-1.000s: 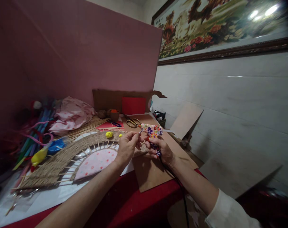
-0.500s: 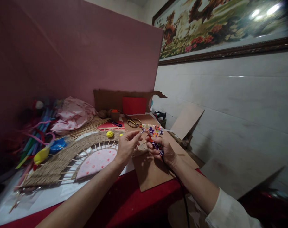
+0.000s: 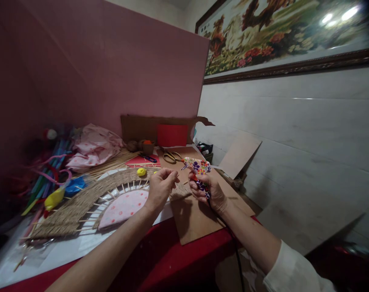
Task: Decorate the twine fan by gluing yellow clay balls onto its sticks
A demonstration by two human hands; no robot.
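My right hand [image 3: 209, 190] is wrapped round the handle of a flower-patterned glue gun [image 3: 198, 165]. The gun's orange nozzle points left, and a black cord runs down from the grip. Just left of the gun, my left hand [image 3: 161, 187] is closed in a pinch; whatever its fingertips may hold is too small to make out. Beneath and left of that hand lies a fan-shaped piece of woven twine [image 3: 61, 213] on thin sticks, with a pink dotted cloth half-round [image 3: 122, 210] at its centre. My left hand and forearm hide its right part.
A brown board [image 3: 199, 225] lies under my hands on the red-covered table. Gold-handled scissors [image 3: 171, 157], a yellow lump [image 3: 141, 172] and a red card [image 3: 172, 135] are further back. Crumpled pink cloth [image 3: 94, 146] and coloured pipe cleaners are at left; a wall rises at right.
My left hand has drawn slightly left, away from the glue gun, its fingers curled closer together. The glue gun in my right hand has shifted slightly right.
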